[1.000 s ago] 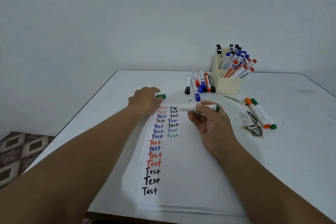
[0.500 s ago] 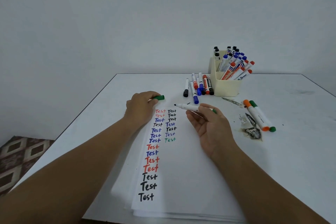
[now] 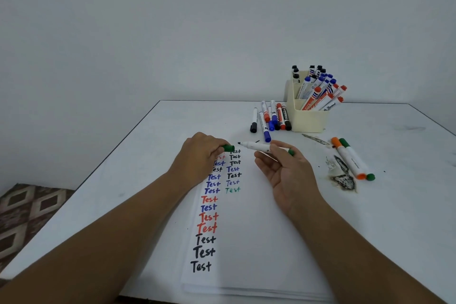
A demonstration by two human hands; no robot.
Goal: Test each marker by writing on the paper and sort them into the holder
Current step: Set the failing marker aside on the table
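My right hand (image 3: 283, 170) pinches an uncapped green marker (image 3: 261, 147) above the paper, its dark tip pointing left. Fingers of my left hand (image 3: 199, 155) grip the green cap (image 3: 229, 148) just left of that tip, a small gap between them. The white paper (image 3: 246, 242) lies under both hands, with two columns of "Test" in black, red, blue and one green. The cream holder (image 3: 308, 118) stands at the back right, filled with several black, blue and red markers.
Several loose markers (image 3: 270, 119) lie in a row left of the holder. An orange and a green marker (image 3: 352, 159) lie at the right beside dark smudges (image 3: 343, 180) on the white table (image 3: 394, 205). A patterned floor (image 3: 27, 210) shows at far left.
The camera view shifted slightly. My right hand turned the marker so its tip points at the cap, and my left hand with the cap stayed near the paper's top.
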